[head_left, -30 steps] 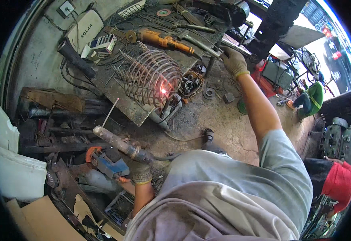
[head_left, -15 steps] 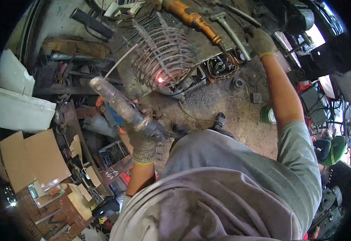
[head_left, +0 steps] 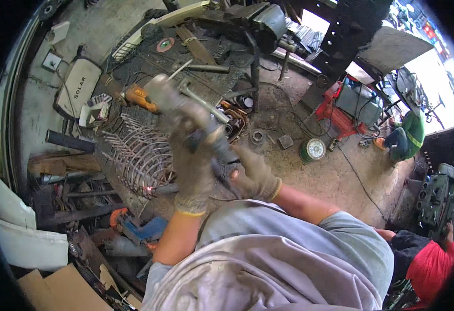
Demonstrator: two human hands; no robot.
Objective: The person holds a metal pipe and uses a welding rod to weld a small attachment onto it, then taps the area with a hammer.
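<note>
Bench: dark, cluttered bench (head_left: 119,179) in front of the person, carrying a cage of ribbed metal hoops (head_left: 139,150) with a small glowing spot at its near end
Bench tools: orange power tool (head_left: 141,97) partly hidden behind the welding holder; T-headed metal tool (head_left: 204,105) just right of it; round disc (head_left: 165,44) farther back
In the way: the holder and left hand cover the cage's right side
Left side: dark pipe (head_left: 70,141) beside the cage; pale case (head_left: 79,87) near the wall; cardboard (head_left: 63,290) low in the view
Floor: metal ring (head_left: 257,136) near a small block (head_left: 285,141), with a green-rimmed spool (head_left: 312,150) to their right
People: one in green (head_left: 411,135) crouching well apart; one in red (head_left: 434,267) at lower right
Containers: open housing (head_left: 233,122) with round metal parts inside; small white box (head_left: 96,111) whose contents are unclear
Left hand: gloved hand (head_left: 190,166) wrapped around the blurred welding holder (head_left: 185,106), raised above the bench, a thin rod (head_left: 180,68) at its front end
Right hand: gloved hand (head_left: 253,173), fingers curled by the holder's rear end; cannot tell whether they grip it
</note>
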